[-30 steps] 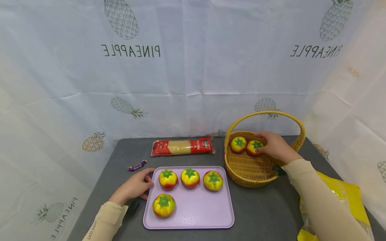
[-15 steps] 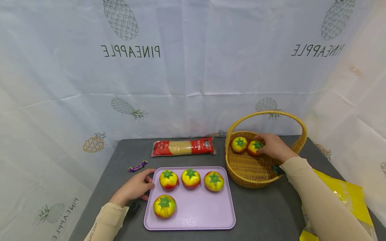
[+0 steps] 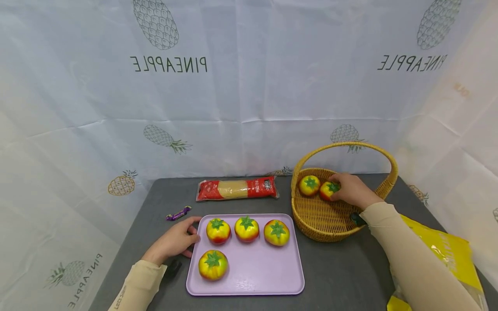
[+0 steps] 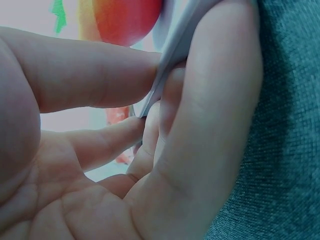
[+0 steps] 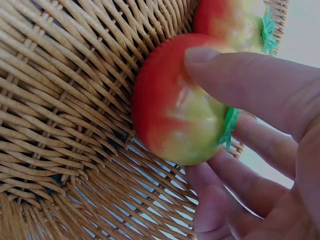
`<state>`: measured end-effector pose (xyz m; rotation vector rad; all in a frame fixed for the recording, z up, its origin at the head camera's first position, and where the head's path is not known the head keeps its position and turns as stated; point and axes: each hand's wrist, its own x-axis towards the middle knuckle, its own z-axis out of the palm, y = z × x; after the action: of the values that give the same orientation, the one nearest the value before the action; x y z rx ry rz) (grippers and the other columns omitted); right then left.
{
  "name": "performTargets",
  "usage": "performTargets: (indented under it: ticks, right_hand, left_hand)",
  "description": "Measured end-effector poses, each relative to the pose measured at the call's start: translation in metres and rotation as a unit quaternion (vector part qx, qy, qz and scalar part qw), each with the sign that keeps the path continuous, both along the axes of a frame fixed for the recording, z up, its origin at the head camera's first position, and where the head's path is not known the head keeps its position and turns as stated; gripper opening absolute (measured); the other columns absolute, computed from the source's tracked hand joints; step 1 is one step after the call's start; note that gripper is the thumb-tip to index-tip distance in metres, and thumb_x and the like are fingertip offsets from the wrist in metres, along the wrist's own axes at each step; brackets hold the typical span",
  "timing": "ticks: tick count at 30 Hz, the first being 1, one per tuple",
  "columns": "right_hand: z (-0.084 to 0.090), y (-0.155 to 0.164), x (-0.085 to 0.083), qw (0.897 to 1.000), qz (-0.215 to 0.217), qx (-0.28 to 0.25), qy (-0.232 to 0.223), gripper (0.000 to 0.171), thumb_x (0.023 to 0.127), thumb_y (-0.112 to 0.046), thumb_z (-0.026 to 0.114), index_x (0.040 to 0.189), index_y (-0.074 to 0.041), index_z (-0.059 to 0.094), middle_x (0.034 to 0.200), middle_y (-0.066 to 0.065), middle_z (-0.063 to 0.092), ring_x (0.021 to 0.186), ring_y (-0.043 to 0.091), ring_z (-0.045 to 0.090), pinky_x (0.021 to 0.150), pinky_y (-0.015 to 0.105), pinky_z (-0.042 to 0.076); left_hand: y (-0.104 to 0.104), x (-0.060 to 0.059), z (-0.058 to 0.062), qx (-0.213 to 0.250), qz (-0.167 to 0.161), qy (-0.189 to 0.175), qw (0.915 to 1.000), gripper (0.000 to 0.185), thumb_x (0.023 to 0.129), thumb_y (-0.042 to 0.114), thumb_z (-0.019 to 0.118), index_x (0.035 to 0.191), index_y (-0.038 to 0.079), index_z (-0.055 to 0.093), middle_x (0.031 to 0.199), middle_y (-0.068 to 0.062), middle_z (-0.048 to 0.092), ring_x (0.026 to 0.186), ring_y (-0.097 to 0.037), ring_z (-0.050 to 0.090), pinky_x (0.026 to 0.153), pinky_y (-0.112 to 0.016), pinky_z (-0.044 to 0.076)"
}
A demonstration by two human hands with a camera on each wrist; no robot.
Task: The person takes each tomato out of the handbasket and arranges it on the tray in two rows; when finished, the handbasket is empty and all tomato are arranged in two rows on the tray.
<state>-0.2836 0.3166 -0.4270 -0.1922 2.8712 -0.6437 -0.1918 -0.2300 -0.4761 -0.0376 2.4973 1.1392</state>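
My right hand (image 3: 347,189) reaches into a wicker basket (image 3: 323,233) and curls its fingers round a red-yellow tomato (image 3: 328,189) lying at the basket's back. The right wrist view shows the thumb (image 5: 250,85) on top of this tomato (image 5: 170,115) and the fingers beneath it. A second tomato (image 3: 309,185) lies beside it on the left. My left hand (image 3: 175,241) pinches the left edge of a lilac tray (image 3: 264,272), thumb on top of the rim (image 4: 172,55). On the tray, three tomatoes (image 3: 247,228) stand in a row, with one more (image 3: 212,264) in front.
A red packet of pasta (image 3: 236,188) lies behind the tray on the grey table (image 3: 342,276). A purple wrapped sweet (image 3: 178,213) sits near the tray's back left corner. A yellow bag (image 3: 447,255) lies at the right edge. A pineapple-print cloth hangs behind.
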Motion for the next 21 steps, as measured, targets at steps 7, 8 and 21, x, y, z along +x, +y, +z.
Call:
performTargets:
  ticks: [7, 8, 21]
  right_hand:
    - [0.000, -0.001, 0.001, 1.000, 0.008, 0.008, -0.007, 0.070, 0.093, -0.021, 0.084, 0.151, 0.005, 0.055, 0.150, 0.034, 0.057, 0.134, 0.052, 0.057, 0.107, 0.066, 0.053]
    - [0.000, -0.002, 0.000, 1.000, 0.010, 0.010, -0.008, 0.070, 0.093, -0.022, 0.084, 0.151, 0.006, 0.056, 0.150, 0.034, 0.058, 0.134, 0.052, 0.057, 0.107, 0.066, 0.053]
    - [0.015, -0.003, 0.012, 0.998, 0.039, 0.026, 0.030, 0.063, 0.091, -0.028, 0.086, 0.140, 0.004, 0.065, 0.132, 0.027, 0.071, 0.115, 0.041, 0.068, 0.097, 0.061, 0.057]
  left_hand:
    - [0.000, 0.000, 0.001, 0.005, -0.003, -0.001, 1.0000, 0.063, 0.098, 0.009, 0.073, 0.157, 0.010, 0.051, 0.108, -0.013, 0.061, 0.081, -0.023, 0.064, 0.062, -0.037, 0.067]
    - [-0.001, 0.000, 0.001, 0.006, -0.002, -0.001, 1.0000, 0.063, 0.098, 0.009, 0.073, 0.157, 0.011, 0.052, 0.108, -0.013, 0.060, 0.081, -0.023, 0.064, 0.062, -0.037, 0.067]
    - [0.000, 0.000, 0.003, 0.004, -0.002, -0.004, 1.0000, 0.062, 0.099, 0.009, 0.072, 0.157, 0.011, 0.051, 0.108, -0.013, 0.060, 0.081, -0.024, 0.064, 0.062, -0.037, 0.067]
